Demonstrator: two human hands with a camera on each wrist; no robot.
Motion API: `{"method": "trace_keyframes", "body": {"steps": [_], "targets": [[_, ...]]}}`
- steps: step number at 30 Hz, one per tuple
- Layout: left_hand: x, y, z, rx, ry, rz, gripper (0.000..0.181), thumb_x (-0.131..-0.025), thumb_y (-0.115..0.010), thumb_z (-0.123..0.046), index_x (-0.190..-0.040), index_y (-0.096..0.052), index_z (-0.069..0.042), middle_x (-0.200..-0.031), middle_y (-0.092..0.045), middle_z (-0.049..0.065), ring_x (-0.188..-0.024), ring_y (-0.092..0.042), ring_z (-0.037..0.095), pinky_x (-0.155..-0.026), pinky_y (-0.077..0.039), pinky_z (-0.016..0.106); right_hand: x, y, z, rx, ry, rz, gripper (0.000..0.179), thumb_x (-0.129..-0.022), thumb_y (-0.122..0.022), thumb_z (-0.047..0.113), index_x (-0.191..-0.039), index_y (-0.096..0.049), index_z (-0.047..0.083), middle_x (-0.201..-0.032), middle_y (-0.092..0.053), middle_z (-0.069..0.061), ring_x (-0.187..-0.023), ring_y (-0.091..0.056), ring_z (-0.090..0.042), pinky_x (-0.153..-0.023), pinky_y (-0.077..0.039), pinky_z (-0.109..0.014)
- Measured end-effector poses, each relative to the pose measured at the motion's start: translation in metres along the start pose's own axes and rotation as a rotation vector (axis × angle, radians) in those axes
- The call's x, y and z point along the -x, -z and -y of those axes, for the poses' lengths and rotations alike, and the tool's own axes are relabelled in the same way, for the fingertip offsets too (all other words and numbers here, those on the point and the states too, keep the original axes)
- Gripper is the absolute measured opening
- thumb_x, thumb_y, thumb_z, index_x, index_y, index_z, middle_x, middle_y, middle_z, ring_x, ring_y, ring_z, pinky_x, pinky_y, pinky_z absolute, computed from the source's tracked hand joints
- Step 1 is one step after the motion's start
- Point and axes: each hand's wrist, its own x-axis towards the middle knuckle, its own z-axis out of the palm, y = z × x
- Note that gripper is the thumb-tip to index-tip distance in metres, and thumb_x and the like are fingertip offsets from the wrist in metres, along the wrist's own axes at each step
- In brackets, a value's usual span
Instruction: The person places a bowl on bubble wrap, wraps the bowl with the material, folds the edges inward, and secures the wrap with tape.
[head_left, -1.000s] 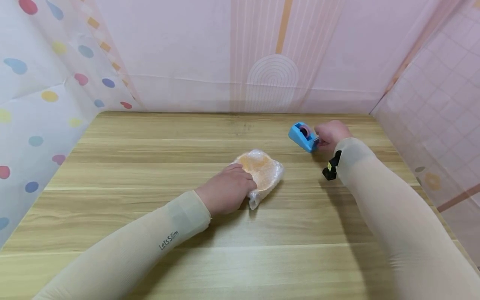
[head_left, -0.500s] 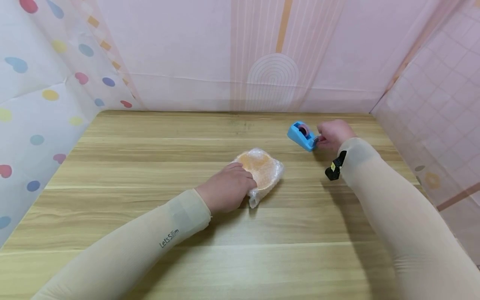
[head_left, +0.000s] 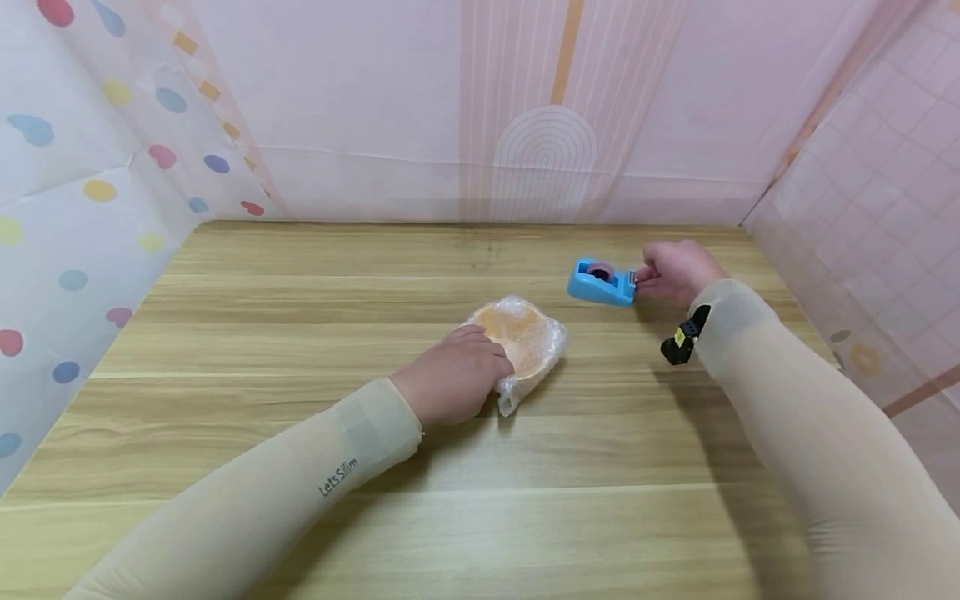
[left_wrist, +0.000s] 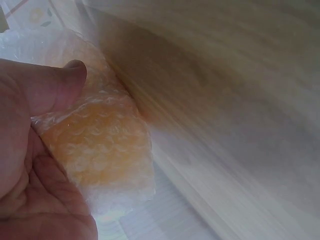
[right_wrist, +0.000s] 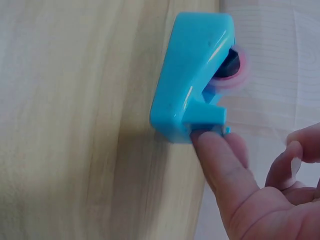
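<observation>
In the head view, my left hand [head_left: 457,375] grips the near-left edge of a round orange object wrapped in bubble wrap [head_left: 528,342], lying on the table. In the left wrist view, the thumb [left_wrist: 60,87] lies across the bubble wrap's upper side. Its underside is partly hidden by my palm. Farther back on the right, my right hand [head_left: 682,271] is at the cutter end of a blue tape dispenser [head_left: 600,287] that carries a pink roll [right_wrist: 237,70]. Fingertips touch just under the cutter in the right wrist view; I cannot tell whether they pinch tape.
The wood-grain table [head_left: 300,275] runs back to a pink patterned sheet [head_left: 360,100]. A dotted sheet [head_left: 67,225] closes off the left side, and a checked one [head_left: 885,208] the right. A black wrist camera [head_left: 682,340] sticks out from my right sleeve.
My right hand has shifted slightly to the right. The tape dispenser has turned from a slant to nearly straight across, its cutter end still at my fingertips. My left hand has stayed put.
</observation>
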Motion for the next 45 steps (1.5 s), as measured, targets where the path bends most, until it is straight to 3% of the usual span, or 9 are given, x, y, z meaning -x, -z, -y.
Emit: {"method": "trace_keyframes", "body": {"steps": [4, 7, 9, 11, 14, 21, 31, 38, 45], "targets": [[0.001, 0.001, 0.000, 0.003, -0.001, -0.003, 0.017, -0.092, -0.068, -0.002, -0.089, -0.070, -0.019, -0.096, -0.075, -0.003, -0.106, -0.070, 0.019, -0.122, -0.040, 0.048, -0.002, 0.002, -0.003, -0.002, 0.012, 0.009, 0.015, -0.104, -0.046, 0.018, -0.100, -0.047, 0.003, -0.120, -0.055, -0.015, -0.114, -0.064, -0.026, -0.114, -0.052, -0.040], [0.001, 0.001, 0.000, 0.002, -0.001, 0.000, 0.018, -0.092, -0.067, -0.001, -0.089, -0.069, -0.018, -0.094, -0.074, -0.003, -0.103, -0.069, 0.018, -0.121, -0.040, 0.048, -0.004, 0.003, -0.005, 0.003, 0.014, 0.021, 0.038, -0.108, -0.052, 0.025, -0.131, -0.051, -0.005, -0.122, -0.056, -0.014, -0.112, -0.065, -0.023, -0.112, -0.054, -0.038], [0.001, 0.001, 0.000, 0.000, -0.002, 0.003, 0.019, -0.091, -0.066, 0.001, -0.089, -0.069, -0.018, -0.093, -0.073, -0.003, -0.101, -0.069, 0.018, -0.121, -0.041, 0.047, -0.004, 0.003, -0.006, 0.003, 0.016, 0.038, 0.056, -0.109, -0.053, 0.027, -0.152, -0.038, -0.007, -0.128, -0.055, -0.015, -0.116, -0.063, -0.023, -0.113, -0.053, -0.037], [0.001, 0.000, 0.001, -0.002, -0.001, 0.006, 0.020, -0.091, -0.066, 0.001, -0.089, -0.069, -0.018, -0.091, -0.072, -0.004, -0.100, -0.068, 0.018, -0.120, -0.041, 0.047, -0.005, 0.003, -0.007, -0.010, 0.021, 0.051, 0.063, -0.110, -0.052, 0.025, -0.158, -0.030, -0.008, -0.128, -0.056, -0.014, -0.116, -0.063, -0.021, -0.114, -0.052, -0.037], [0.001, 0.000, 0.001, -0.004, -0.001, 0.010, 0.020, -0.091, -0.066, 0.001, -0.090, -0.069, -0.018, -0.092, -0.073, -0.004, -0.101, -0.069, 0.018, -0.121, -0.041, 0.047, -0.006, 0.005, -0.009, -0.035, 0.029, 0.064, 0.056, -0.110, -0.051, 0.020, -0.154, -0.034, -0.010, -0.121, -0.060, -0.012, -0.109, -0.065, -0.019, -0.115, -0.051, -0.038], [0.001, 0.000, 0.001, 0.002, 0.008, 0.022, 0.020, -0.093, -0.065, 0.001, -0.092, -0.069, -0.018, -0.095, -0.074, -0.003, -0.105, -0.069, 0.019, -0.123, -0.039, 0.048, -0.006, 0.006, -0.012, -0.081, 0.029, 0.044, 0.020, -0.107, -0.053, 0.012, -0.121, -0.054, -0.002, -0.102, -0.066, -0.007, -0.091, -0.071, -0.015, -0.102, -0.060, -0.034], [0.000, -0.001, 0.000, 0.014, 0.011, 0.009, 0.020, -0.092, -0.064, 0.001, -0.090, -0.069, -0.019, -0.093, -0.072, -0.003, -0.103, -0.068, 0.019, -0.122, -0.040, 0.048, -0.002, 0.006, -0.015, -0.254, -0.059, 0.077, 0.012, -0.106, -0.050, 0.005, -0.111, -0.057, -0.002, -0.090, -0.072, -0.009, -0.082, -0.076, -0.017, -0.090, -0.064, -0.030], [0.000, 0.000, 0.000, 0.011, 0.013, 0.005, 0.020, -0.092, -0.065, 0.000, -0.089, -0.069, -0.020, -0.092, -0.071, -0.004, -0.102, -0.068, 0.018, -0.120, -0.041, 0.046, 0.004, 0.002, -0.017, -0.295, -0.044, 0.059, 0.012, -0.104, -0.049, 0.001, -0.100, -0.061, -0.001, -0.090, -0.071, -0.008, -0.081, -0.076, -0.015, -0.089, -0.064, -0.028], [0.000, 0.000, -0.001, 0.010, 0.008, -0.003, 0.020, -0.092, -0.065, 0.001, -0.089, -0.069, -0.019, -0.090, -0.071, -0.004, -0.099, -0.068, 0.018, -0.118, -0.042, 0.045, 0.008, -0.001, -0.023, -0.338, -0.042, 0.056, 0.013, -0.105, -0.047, 0.001, -0.105, -0.060, -0.001, -0.090, -0.072, -0.006, -0.084, -0.076, -0.014, -0.088, -0.064, -0.026]]}}
